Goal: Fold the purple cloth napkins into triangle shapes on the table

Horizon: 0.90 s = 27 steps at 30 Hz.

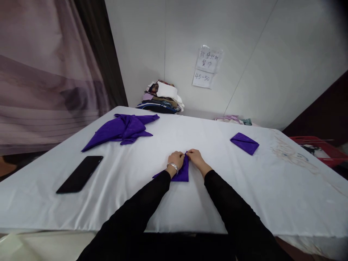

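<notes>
Black-sleeved hands [176, 158] [194, 156] pinch folded, square-cornered purple cloth [184, 174].

Three lots of purple cloth [245, 143], one phone [80, 174]

On the wall [185, 43], the upper paper [208, 69] bears two handwritten lines of Chinese, apparently 折叠织物 and 餐巾, while the lower paper [202, 83] reads "45-50".

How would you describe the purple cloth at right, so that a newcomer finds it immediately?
On the white table, look right of the right hand. The cloth there is a flat, folded purple packet. Unlike the crumpled heap at left, it is neat; unlike the held piece, no hand touches it.
</notes>
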Motion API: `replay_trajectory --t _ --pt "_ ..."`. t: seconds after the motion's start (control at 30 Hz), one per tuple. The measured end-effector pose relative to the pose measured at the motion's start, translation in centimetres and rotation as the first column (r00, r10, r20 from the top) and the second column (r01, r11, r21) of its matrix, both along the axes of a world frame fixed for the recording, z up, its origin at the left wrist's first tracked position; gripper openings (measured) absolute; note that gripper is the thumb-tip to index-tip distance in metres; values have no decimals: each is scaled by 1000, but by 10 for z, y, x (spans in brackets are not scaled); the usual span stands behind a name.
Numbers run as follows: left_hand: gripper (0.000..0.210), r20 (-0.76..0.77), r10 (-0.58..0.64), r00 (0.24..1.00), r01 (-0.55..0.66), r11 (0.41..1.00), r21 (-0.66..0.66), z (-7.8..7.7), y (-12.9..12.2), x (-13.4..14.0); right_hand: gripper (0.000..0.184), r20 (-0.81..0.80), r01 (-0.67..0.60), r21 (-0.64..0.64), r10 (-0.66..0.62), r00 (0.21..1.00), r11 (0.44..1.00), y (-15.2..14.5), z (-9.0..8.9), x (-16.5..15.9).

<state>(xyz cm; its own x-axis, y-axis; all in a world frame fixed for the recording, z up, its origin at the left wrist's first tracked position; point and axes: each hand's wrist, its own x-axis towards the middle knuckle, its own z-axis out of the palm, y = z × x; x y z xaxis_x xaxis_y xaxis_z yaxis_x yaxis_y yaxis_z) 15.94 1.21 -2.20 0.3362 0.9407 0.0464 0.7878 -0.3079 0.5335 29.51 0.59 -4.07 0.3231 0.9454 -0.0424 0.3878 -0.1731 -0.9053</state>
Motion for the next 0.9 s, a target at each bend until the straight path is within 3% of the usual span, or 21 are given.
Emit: replay_trajectory --t 0.13,0.3,0.5,0.9 --pt "28 -23 -58 998 59 995 79 4 -14 -9 5 27 0 13 0 1000 1000 0 -2 2" --pt "36 -133 -257 957 283 928 241 -3 -41 -31 6 53 -10 19 9 999 1000 -2 -2 2" --pt "50 -235 -281 931 327 926 189 -20 -54 -45 6 152 -3 44 -4 988 999 -4 0 -2" --pt "56 -250 -327 911 365 923 123 -21 -53 -42 14 366 62 19 -64 928 998 -10 2 -10"
